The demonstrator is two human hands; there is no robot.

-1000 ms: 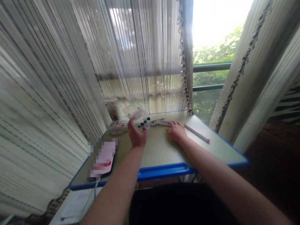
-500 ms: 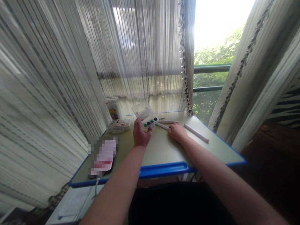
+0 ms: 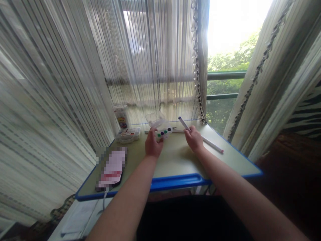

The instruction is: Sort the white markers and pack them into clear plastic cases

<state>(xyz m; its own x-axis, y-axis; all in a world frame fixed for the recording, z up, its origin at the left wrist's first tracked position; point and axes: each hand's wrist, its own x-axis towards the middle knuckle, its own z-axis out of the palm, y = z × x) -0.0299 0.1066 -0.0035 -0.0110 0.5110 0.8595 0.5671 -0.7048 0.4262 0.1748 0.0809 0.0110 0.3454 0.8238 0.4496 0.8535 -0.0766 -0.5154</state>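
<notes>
My left hand (image 3: 153,144) grips a clear plastic pen case (image 3: 167,134) above the table. Its hinged lid (image 3: 154,117) stands open at the far side, and green, purple and black pen ends show in the case. In my closed right hand (image 3: 194,140) is a white marker pen (image 3: 184,123) with a dark purple end, tilted up toward the far left. Behind it, another white pen (image 3: 178,131) lies on the table, partly covered by the case. A white marker with a pink end (image 3: 213,145) rests to the right of my right hand.
The small table (image 3: 175,160) has a blue rim. At its left stand a clear upright container (image 3: 121,117) and a flat clear box (image 3: 128,134). A blurred phone-like object (image 3: 112,169) with a white cable (image 3: 104,200) lies near the front left. Curtains (image 3: 155,60) hang behind.
My right hand has lifted the white marker off the table, away from the case, its far end now pointing up. My left hand and the case have shifted slightly right.
</notes>
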